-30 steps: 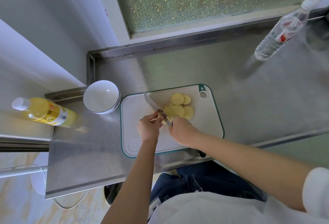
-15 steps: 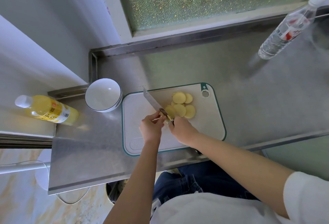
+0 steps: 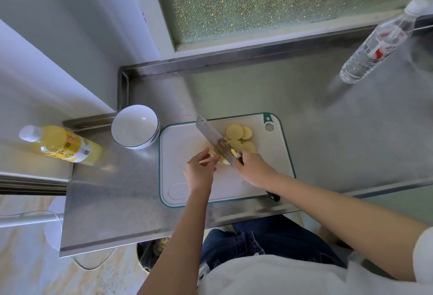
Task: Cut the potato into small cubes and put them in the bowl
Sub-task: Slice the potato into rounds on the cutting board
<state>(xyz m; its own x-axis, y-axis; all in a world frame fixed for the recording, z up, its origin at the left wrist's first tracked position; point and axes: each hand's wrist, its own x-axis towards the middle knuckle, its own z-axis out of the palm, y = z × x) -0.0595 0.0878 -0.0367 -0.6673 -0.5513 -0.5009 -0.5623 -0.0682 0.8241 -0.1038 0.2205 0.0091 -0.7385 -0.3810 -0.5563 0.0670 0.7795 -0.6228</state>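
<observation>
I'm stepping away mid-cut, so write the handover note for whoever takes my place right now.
Left hand holds the potato piece on the cutting board.
Right hand grips the knife, blade on that piece.
Round slices lie on the board beyond the blade.
Bowl stands left of the board, empty.
Done: rounds sliced. Left: cubing, then filling the bowl.

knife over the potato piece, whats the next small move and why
Probably press the knife down through the potato piece the left hand steadies: the right hand holds the blade over it, the slices are round, and the bowl holds no cubes.
</observation>
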